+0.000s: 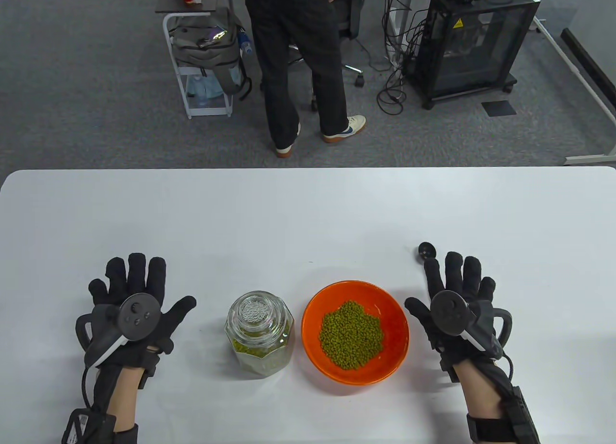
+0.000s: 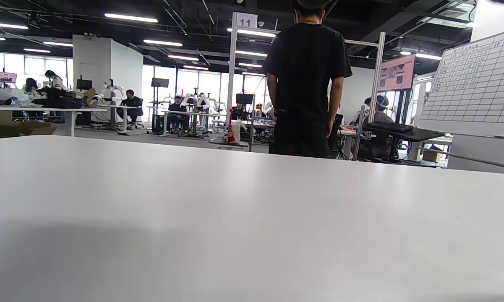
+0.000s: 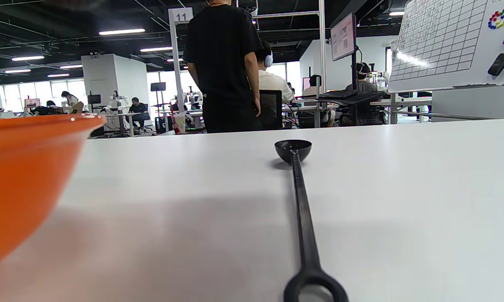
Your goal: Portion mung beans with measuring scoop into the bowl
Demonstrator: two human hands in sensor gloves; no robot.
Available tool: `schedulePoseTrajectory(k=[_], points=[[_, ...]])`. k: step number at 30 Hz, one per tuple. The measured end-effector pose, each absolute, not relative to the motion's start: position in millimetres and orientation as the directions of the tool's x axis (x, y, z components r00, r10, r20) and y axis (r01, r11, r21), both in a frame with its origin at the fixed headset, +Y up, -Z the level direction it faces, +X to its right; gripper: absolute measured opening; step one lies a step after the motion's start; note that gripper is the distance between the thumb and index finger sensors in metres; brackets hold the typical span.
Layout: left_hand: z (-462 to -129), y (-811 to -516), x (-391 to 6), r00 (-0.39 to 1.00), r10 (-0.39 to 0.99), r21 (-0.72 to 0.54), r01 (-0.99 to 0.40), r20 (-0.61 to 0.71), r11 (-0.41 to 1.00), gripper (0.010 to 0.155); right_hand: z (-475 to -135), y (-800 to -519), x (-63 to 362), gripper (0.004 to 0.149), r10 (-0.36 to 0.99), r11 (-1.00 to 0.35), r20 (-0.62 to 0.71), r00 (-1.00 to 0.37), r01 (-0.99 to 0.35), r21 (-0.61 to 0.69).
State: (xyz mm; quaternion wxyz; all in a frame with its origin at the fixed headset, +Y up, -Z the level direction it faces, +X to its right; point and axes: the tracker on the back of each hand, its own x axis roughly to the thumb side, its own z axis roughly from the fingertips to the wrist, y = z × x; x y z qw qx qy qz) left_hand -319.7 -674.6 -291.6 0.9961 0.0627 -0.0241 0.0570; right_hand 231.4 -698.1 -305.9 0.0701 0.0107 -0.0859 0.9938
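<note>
An orange bowl (image 1: 370,372) with a heap of green mung beans (image 1: 352,335) sits at the table's front middle; its wall (image 3: 21,176) fills the left of the right wrist view. Left of it stands a lidded glass jar (image 1: 260,333) partly filled with beans. A black measuring scoop (image 3: 293,150) lies on the table, its long handle running under my right hand (image 1: 457,290), only its cup (image 1: 426,250) showing past the fingertips. My right hand lies flat, fingers straight, on top of the handle. My left hand (image 1: 137,290) lies flat and spread, left of the jar, holding nothing.
A white table (image 1: 308,208) stretches wide behind the bowl and jar. A person in black (image 1: 298,64) stands just beyond its far edge. A cart with a backpack (image 1: 207,49) and a black cabinet (image 1: 471,44) stand on the floor behind.
</note>
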Motion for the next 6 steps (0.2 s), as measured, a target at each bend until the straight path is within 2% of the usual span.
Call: schedulePoseTrajectory(k=[6], points=[[-290.4, -676.0, -318.3, 0.993, 0.108, 0.114, -0.113, 0.051, 0.987, 0.096, -306.3, -698.7, 229.6, 0.087, 0.133, -0.977, 0.042, -0.990, -0.138, -0.161]])
